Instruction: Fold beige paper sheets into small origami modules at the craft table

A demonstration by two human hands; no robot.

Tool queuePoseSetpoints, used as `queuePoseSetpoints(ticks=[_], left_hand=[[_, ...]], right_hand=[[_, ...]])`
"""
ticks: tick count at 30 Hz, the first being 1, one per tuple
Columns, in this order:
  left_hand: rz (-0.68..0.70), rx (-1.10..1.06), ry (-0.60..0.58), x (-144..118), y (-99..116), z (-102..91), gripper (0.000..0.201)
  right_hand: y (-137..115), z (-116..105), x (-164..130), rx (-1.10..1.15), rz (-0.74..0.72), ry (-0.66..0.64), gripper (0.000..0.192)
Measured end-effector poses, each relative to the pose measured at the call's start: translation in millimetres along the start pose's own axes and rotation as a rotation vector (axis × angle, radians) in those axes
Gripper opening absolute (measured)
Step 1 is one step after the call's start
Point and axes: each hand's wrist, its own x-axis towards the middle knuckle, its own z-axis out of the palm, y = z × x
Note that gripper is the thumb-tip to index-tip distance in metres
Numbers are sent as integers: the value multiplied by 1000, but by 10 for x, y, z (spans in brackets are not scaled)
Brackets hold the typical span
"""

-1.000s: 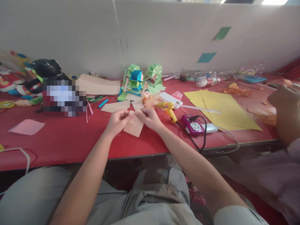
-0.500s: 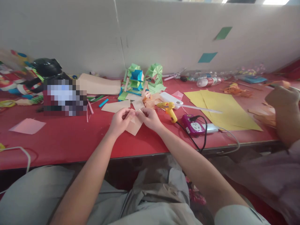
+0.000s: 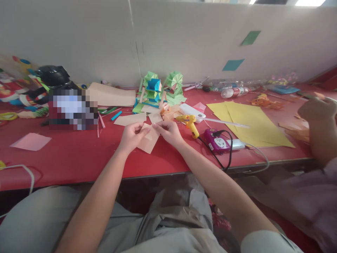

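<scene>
Beige paper [image 3: 149, 142], pinched two-handed.
Left of the yellow glue gun [image 3: 188, 121], my left hand [image 3: 132, 136] and right hand [image 3: 170, 133] grip its far part between thumb and fingers, presumably to steady it.

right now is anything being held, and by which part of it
Yes: a tan paper; the left hand and right hand pinch it near its far edge.
</scene>
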Motion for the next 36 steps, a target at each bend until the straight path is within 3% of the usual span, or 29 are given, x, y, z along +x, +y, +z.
queuePoseSetpoints(ticks=[4,11,21,27,33,36], left_hand=[[-19,9,-1,-3,-9,-9,40],[-110,-85,-87,-16,50,24,44],[-79,-84,-122,-29,20,33,39],[9,35,29,11,-42,14,40],[39,88,23,-3,5,29,33],[103,149,88,-11,24,19,31]], right_hand=[[-33,21,2,72,25,-33,41],[-76,7,-12,5,-16,7,36],[-45,21,-12,-67,-42,23,50],[-21,38,-2,-70,-29,-61,57],[1,22,-7,-123,-20,-41,62],[-21,36,-12,-92,11,-62,62]])
